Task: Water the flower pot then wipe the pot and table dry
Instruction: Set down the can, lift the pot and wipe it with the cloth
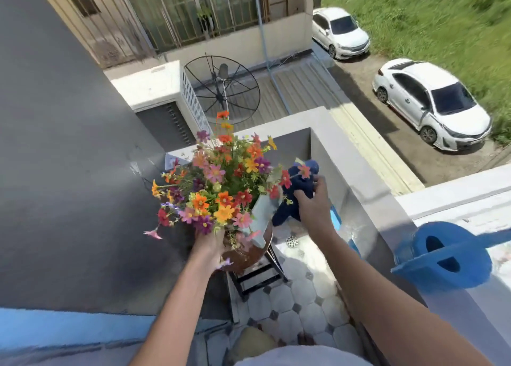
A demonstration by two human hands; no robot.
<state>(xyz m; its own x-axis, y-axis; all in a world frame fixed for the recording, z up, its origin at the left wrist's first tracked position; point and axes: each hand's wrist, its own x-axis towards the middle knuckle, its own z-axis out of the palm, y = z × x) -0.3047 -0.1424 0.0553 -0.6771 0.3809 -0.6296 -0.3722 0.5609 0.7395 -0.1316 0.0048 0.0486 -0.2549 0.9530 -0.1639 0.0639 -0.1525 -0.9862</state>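
A pale grey flower pot (261, 210) full of orange, red and pink flowers (218, 183) stands on a small round brown table (243, 257) on a balcony. My left hand (210, 245) reaches under the blooms and holds the pot's near side, partly hidden by flowers. My right hand (313, 202) grips a dark blue cloth (296, 192) pressed against the pot's right side. A blue watering can (442, 257) rests on the balcony ledge at the right.
The grey parapet wall (367, 188) runs close along the right, a dark grey wall (69, 172) on the left. The table's black frame (260, 278) stands on white tiled floor (307, 304) with a drain (292, 240). Below are a satellite dish and parked cars.
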